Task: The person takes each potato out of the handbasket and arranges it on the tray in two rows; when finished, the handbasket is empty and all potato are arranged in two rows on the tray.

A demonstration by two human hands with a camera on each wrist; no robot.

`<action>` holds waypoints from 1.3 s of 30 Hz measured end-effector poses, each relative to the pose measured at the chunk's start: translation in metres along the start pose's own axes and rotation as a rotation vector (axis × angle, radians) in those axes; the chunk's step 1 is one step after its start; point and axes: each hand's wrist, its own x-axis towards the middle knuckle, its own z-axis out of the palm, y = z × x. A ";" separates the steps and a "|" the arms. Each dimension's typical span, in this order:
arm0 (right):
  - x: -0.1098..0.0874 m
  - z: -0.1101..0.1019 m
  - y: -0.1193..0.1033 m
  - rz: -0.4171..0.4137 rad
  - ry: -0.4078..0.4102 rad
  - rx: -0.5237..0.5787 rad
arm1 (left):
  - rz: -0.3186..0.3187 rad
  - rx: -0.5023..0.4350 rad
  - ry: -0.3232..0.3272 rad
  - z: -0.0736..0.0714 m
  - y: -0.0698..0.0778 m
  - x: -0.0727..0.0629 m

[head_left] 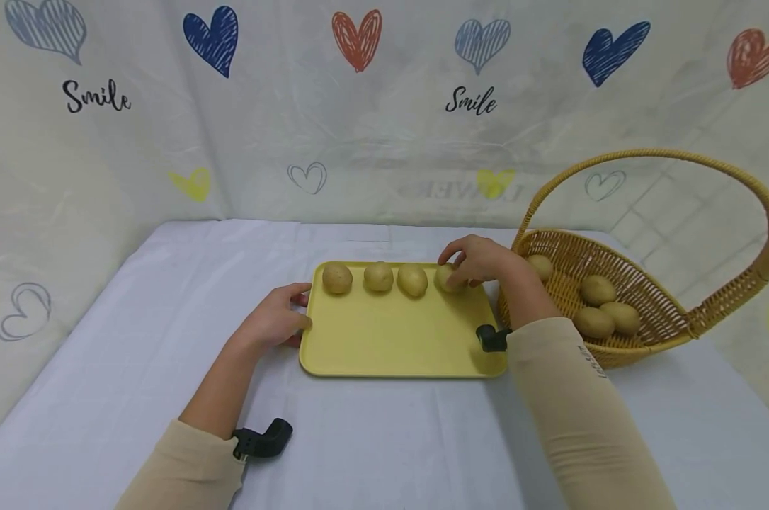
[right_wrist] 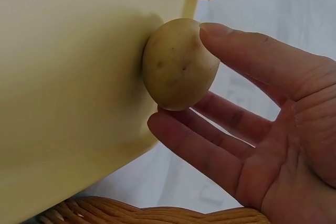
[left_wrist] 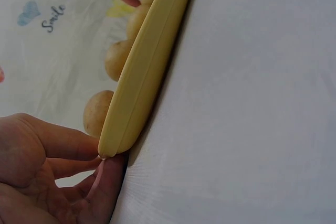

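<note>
A yellow tray (head_left: 397, 336) lies flat on the white cloth. Along its far edge sit several potatoes in a row, among them one at the left end (head_left: 337, 278), and the right-end potato (right_wrist: 178, 64) rests on the tray at the far right corner. My right hand (head_left: 483, 259) holds that potato, thumb on one side and fingertips on the other in the right wrist view. At the tray's left edge, my left hand (head_left: 276, 315) pinches the rim between thumb and fingers, as the left wrist view shows.
Right of the tray stands a wicker basket (head_left: 661, 301) with a tall arched handle (head_left: 678, 154); several potatoes (head_left: 597, 290) lie inside. Its near-left rim is close to the tray and my right forearm. A heart-printed curtain (head_left: 384, 113) hangs behind the table.
</note>
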 end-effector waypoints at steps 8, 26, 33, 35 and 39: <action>-0.003 -0.004 -0.001 -0.007 -0.024 0.048 | -0.003 -0.001 0.002 0.000 -0.001 0.001; -0.026 -0.017 -0.004 -0.142 -0.034 0.266 | -0.020 0.029 0.008 0.001 0.000 0.002; -0.032 -0.019 -0.003 -0.182 -0.006 0.323 | -0.018 0.036 0.007 0.001 -0.001 0.000; -0.033 -0.020 -0.001 -0.186 0.008 0.341 | -0.018 0.035 0.007 0.002 -0.001 0.001; -0.037 -0.023 0.001 -0.195 0.034 0.355 | -0.015 0.040 0.011 0.003 0.000 0.001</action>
